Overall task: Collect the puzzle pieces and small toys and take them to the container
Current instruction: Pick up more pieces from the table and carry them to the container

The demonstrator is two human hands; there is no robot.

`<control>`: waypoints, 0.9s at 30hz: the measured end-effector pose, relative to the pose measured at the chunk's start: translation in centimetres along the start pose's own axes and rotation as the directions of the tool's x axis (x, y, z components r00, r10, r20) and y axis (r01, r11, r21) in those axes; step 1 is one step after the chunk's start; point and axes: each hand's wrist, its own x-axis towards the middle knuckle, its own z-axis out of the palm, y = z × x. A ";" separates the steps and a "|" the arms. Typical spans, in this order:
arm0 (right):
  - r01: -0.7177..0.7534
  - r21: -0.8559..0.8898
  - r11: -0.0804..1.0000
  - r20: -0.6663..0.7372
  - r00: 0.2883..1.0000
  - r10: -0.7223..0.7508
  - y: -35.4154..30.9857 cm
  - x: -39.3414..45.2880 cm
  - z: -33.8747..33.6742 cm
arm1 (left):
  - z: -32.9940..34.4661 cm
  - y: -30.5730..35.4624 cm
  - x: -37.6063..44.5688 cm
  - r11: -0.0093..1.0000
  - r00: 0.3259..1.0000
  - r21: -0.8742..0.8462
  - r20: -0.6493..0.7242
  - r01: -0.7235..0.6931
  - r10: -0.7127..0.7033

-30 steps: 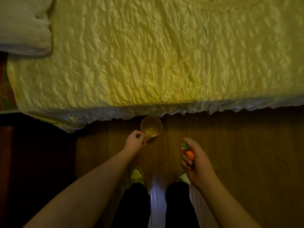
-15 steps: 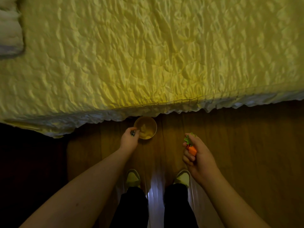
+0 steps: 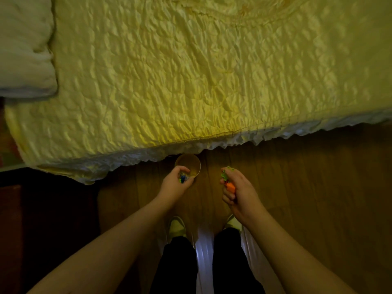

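A small round tan container (image 3: 192,161) stands on the wooden floor just under the bed's edge. My left hand (image 3: 175,184) hovers over its near left rim, fingers curled round several small toys (image 3: 182,178), blue and green among them. My right hand (image 3: 237,190) is a little to the right of the container and apart from it. It grips an orange and green toy (image 3: 228,182) that sticks out between thumb and fingers. What lies inside the container is too dim to tell.
A bed with a yellow quilted cover (image 3: 191,77) fills the upper view, a white pillow (image 3: 23,49) at its far left. Wooden floor (image 3: 318,198) spreads to the right. My shoes (image 3: 177,227) stand below the hands. Dark furniture (image 3: 42,219) sits at left.
My left hand has turned over the container's rim, and the small toys in it now show. My right hand with the orange and green toy has hardly moved. The view has shifted slightly.
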 end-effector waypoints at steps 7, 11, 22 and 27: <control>0.067 0.038 0.997 0.000 0.998 -0.067 -1.8 -7.2 1.2 | -4.0 4.8 -8.4 0.988 0.989 0.097 0.099 -0.121 0.111; 0.104 0.142 0.984 0.015 0.994 -0.108 -2.0 -10.9 1.5 | -4.8 7.8 -13.3 0.984 0.964 0.051 0.216 -0.170 0.156; 0.325 0.368 0.871 -0.188 0.944 -0.272 -6.6 -24.2 -1.7 | -0.4 17.1 -24.1 0.967 0.839 -0.071 0.484 -0.245 0.248; 0.410 0.486 0.772 -0.279 0.910 -0.308 -8.0 -29.8 -6.2 | 4.5 22.0 -27.7 0.932 0.713 -0.037 0.634 -0.361 0.301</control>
